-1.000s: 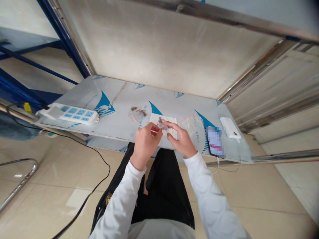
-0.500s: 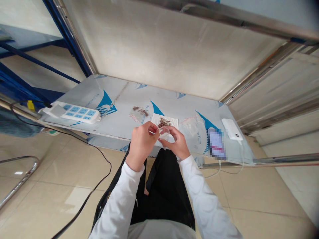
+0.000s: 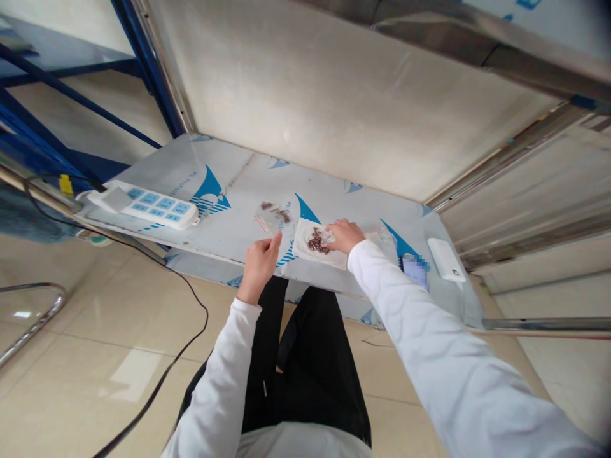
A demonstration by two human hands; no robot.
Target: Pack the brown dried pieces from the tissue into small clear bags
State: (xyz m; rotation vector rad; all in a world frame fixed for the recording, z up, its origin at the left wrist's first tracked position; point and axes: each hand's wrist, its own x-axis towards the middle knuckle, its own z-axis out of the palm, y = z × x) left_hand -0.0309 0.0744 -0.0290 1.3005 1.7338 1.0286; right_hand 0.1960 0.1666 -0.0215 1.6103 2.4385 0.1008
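A heap of small brown screw-like pieces (image 3: 317,241) lies on a square of white paper (image 3: 336,258) near the table's front edge. Over the right side of this paper is my right hand (image 3: 346,235), its fingers closed on a crumpled clear plastic bag (image 3: 327,236) beside the heap. My left hand (image 3: 260,266) is at the front edge, left of the paper, with thumb pointing up and fingers curled; whether anything is in them is hidden. Just beyond it lies a flat clear bag (image 3: 271,217) with more brown pieces inside.
A white power strip (image 3: 160,207) lies at the left, its black cable (image 3: 191,292) hanging to the floor. At the right are another clear bag (image 3: 383,240), a phone (image 3: 415,272) partly behind my sleeve, and a white power bank (image 3: 445,259). A metal shelf edge (image 3: 429,51) hangs overhead.
My hands have come apart. The right one has moved forward over the paper with the clear bag, and the left one has drawn back to the left.
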